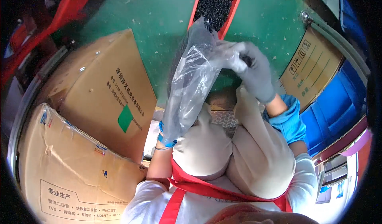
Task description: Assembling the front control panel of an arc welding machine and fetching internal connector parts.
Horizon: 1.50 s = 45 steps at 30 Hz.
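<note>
A clear plastic bag (195, 70) stretches from my left wrist up to the near end of an orange-red bin (234, 9). Inside the bin lies a mass of small black pieces (215, 5), perhaps screws. My left hand (178, 74) is in a grey glove and lies behind or within the bag; its fingers are hidden. At the bag's right edge, my right hand (254, 66), also grey-gloved, has bent fingers closed on the plastic. The bag's upper end overlaps the bin's near end. Whether anything is in the bag, I cannot make out.
The bin rests on a green floor (167, 17) with small specks. Two cardboard boxes, a tall one (115, 88) and a nearer one (79, 160), flank my left side. To the right are another cardboard box (314, 68) and a blue crate-like thing (338, 108).
</note>
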Tool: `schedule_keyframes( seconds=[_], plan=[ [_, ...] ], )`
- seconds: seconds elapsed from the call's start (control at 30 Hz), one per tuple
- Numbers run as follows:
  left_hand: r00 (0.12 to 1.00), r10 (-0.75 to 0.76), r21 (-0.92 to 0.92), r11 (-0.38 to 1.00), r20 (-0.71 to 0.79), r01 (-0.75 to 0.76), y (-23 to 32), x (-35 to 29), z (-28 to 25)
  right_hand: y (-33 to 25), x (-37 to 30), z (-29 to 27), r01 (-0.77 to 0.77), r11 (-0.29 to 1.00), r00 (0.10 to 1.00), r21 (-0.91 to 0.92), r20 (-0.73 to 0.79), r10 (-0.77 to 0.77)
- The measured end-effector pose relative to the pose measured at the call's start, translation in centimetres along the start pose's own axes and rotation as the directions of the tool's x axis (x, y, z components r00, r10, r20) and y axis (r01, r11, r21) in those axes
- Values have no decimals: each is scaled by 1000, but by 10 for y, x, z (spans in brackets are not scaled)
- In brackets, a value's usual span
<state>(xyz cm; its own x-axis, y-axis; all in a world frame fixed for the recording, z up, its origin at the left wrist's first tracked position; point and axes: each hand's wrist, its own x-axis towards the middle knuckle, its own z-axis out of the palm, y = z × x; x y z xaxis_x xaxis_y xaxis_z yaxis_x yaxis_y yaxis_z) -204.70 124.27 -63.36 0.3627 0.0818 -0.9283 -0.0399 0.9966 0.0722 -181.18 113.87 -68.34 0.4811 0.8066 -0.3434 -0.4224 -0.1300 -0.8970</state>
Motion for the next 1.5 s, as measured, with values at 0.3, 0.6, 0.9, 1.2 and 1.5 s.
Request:
schedule_keyframes(
  seconds=[0.3, 0.6, 0.9, 1.2, 1.5],
  plan=[
    [1000, -3, 479, 878, -18, 11, -7, -9, -31, -8, -1, 10, -28, 996, 997, -81, -75, 22],
    [999, 8, 531, 847, 45, -31, -13, -13, -52, -16, -7, 13, -210, 977, 964, -27, -175, 202],
    [977, -3, 654, 743, 214, -141, -22, -4, -80, -17, -20, 26, 23, 998, 994, -51, -108, -29],
    [928, -61, 744, 618, 369, -255, -9, 65, -96, -11, -18, 26, 215, 901, 972, -377, 174, -159],
    [987, 134, 966, -253, 88, -51, 44, 86, -107, 5, -13, 39, 384, 836, 886, -392, 413, -212]
  ],
)
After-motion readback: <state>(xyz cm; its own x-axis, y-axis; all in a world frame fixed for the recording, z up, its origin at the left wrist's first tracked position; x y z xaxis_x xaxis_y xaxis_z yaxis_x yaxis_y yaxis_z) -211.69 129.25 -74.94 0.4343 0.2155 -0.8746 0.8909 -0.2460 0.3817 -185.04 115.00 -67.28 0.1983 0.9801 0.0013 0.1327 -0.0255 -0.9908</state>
